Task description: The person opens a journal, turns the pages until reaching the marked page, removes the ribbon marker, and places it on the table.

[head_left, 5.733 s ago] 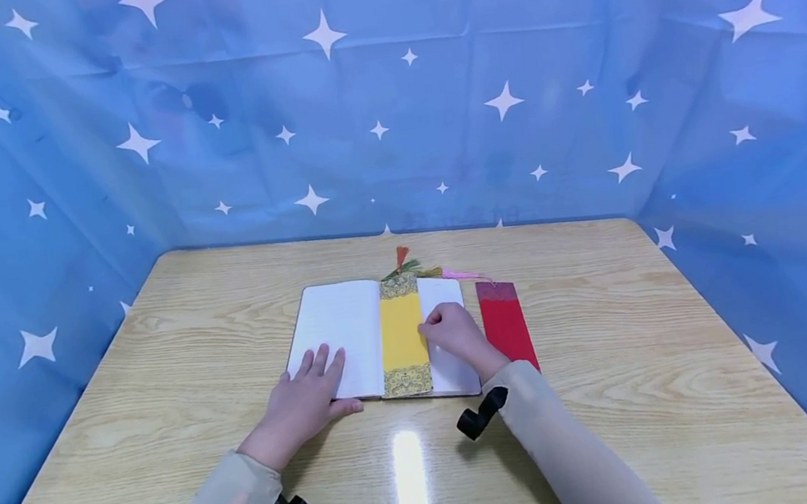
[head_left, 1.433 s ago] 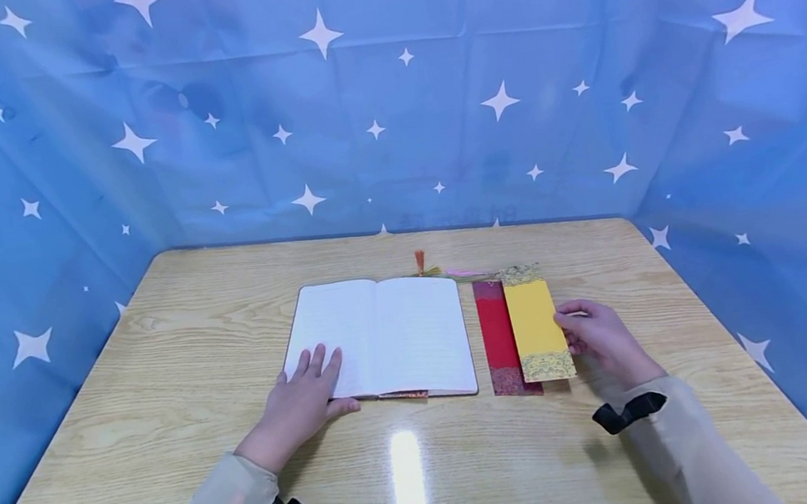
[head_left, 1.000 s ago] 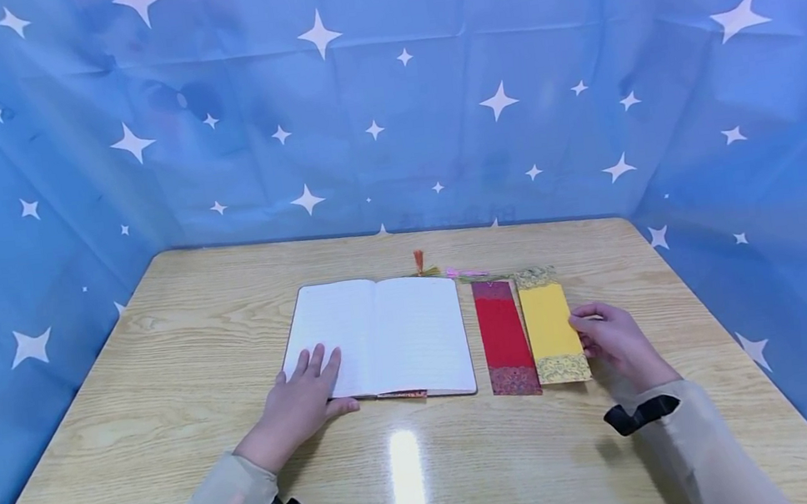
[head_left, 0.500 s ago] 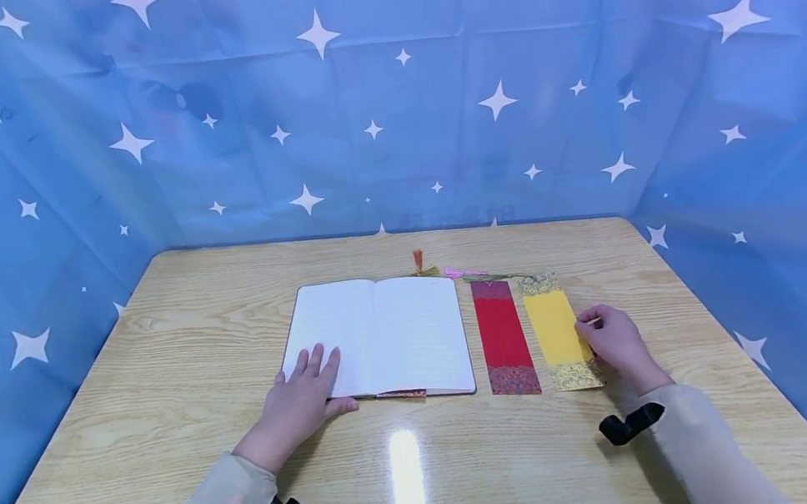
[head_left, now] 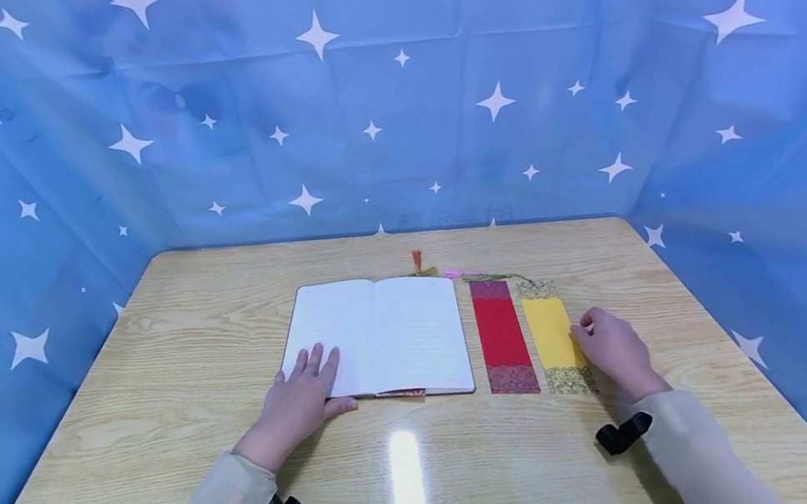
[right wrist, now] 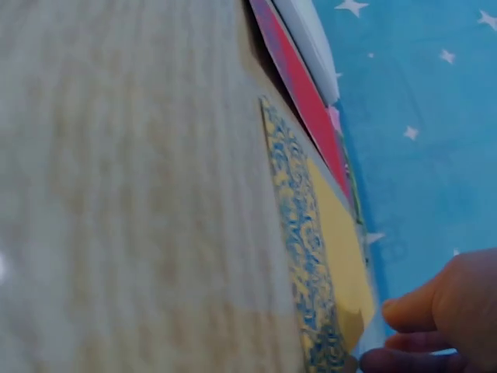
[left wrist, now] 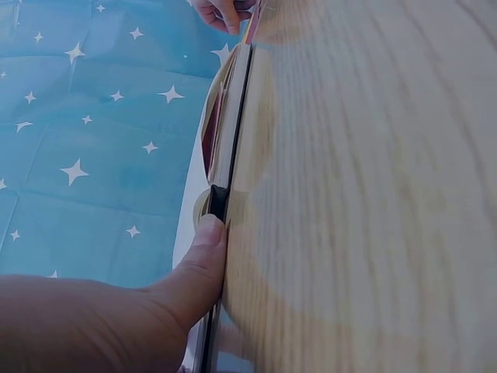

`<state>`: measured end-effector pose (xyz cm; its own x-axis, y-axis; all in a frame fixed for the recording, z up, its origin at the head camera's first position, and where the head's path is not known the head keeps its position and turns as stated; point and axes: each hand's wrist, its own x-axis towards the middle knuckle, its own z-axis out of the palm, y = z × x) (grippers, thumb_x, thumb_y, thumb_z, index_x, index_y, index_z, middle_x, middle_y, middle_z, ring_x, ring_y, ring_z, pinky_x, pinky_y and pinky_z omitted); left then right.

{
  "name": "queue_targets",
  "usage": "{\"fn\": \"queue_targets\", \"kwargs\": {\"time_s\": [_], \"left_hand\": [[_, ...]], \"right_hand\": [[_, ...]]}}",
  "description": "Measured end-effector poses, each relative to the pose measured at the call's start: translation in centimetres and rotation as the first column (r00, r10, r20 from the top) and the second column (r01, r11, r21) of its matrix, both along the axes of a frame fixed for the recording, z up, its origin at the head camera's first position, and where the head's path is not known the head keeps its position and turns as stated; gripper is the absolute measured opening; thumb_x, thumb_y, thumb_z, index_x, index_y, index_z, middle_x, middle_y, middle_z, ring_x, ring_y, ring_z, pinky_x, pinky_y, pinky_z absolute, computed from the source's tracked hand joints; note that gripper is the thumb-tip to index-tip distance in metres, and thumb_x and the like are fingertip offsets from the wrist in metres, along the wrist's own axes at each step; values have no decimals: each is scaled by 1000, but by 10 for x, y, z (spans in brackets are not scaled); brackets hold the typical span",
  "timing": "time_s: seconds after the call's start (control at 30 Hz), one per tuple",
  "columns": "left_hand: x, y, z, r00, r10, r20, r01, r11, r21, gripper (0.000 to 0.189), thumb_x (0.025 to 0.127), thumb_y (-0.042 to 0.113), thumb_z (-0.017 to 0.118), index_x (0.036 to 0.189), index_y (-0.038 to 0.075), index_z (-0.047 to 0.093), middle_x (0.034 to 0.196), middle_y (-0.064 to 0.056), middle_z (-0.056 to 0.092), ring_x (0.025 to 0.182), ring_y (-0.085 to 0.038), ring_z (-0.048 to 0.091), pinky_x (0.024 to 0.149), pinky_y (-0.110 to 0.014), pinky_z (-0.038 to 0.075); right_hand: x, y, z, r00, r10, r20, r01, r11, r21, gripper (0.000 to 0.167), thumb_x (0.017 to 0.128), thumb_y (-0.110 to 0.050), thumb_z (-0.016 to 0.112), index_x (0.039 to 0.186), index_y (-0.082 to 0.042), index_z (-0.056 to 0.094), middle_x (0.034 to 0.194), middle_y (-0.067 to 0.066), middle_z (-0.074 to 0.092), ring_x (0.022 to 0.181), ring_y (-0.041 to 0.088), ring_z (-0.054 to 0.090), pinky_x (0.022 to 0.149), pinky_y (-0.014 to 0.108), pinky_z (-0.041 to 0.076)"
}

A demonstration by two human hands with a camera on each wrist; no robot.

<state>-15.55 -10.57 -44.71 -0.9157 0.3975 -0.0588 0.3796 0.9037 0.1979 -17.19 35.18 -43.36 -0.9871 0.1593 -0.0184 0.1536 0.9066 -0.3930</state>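
Note:
My left hand [head_left: 296, 408] rests with spread fingers on the left page of an open lined notebook [head_left: 421, 330]; in the left wrist view its thumb [left wrist: 203, 241] presses near the spine edge. To the right, a yellow bookmark [head_left: 551, 330] with patterned ends lies on the table, slightly slanted. My right hand [head_left: 618, 352] pinches its right edge between thumb and curled fingers, also seen in the right wrist view. A red bookmark [head_left: 502, 332] lies between the notebook and the yellow one. From under the right page peeks the patterned end of another bookmark [head_left: 406, 393].
Behind the notebook lie an orange tassel [head_left: 417, 260] and a pink tassel [head_left: 456, 272], with a green cord [head_left: 493, 277] reaching toward the yellow bookmark. A wooden table [head_left: 229, 307] carries everything. A blue curtain with white stars [head_left: 385, 103] hangs behind it.
My right hand has drawn the yellow bookmark off the notebook, rightward past the red one, and lowered it onto the table. Lately it has shifted slightly toward me. My left hand has stayed put.

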Motion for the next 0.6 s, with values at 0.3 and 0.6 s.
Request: {"fn": "queue_targets", "kwargs": {"time_s": [0.3, 0.6], "left_hand": [[-1, 0, 1, 1000, 8, 21, -8, 1000, 5, 84, 85, 59, 51, 145, 6, 30, 148, -23, 24, 134, -42, 22, 97, -66, 25], [0, 0, 1, 1000, 6, 20, -6, 1000, 13, 84, 84, 59, 52, 145, 6, 30, 148, -23, 24, 134, -42, 22, 96, -67, 26]], "right_hand": [[3, -8, -1, 999, 22, -38, -20, 999, 36, 30, 95, -28, 48, 103, 0, 57, 79, 13, 61, 59, 21, 51, 47, 33, 37], [4, -22, -2, 993, 82, -85, -76, 995, 65, 30, 94, -26, 51, 103, 1, 59, 78, 13, 63, 56, 19, 49, 46, 32, 37]]}}
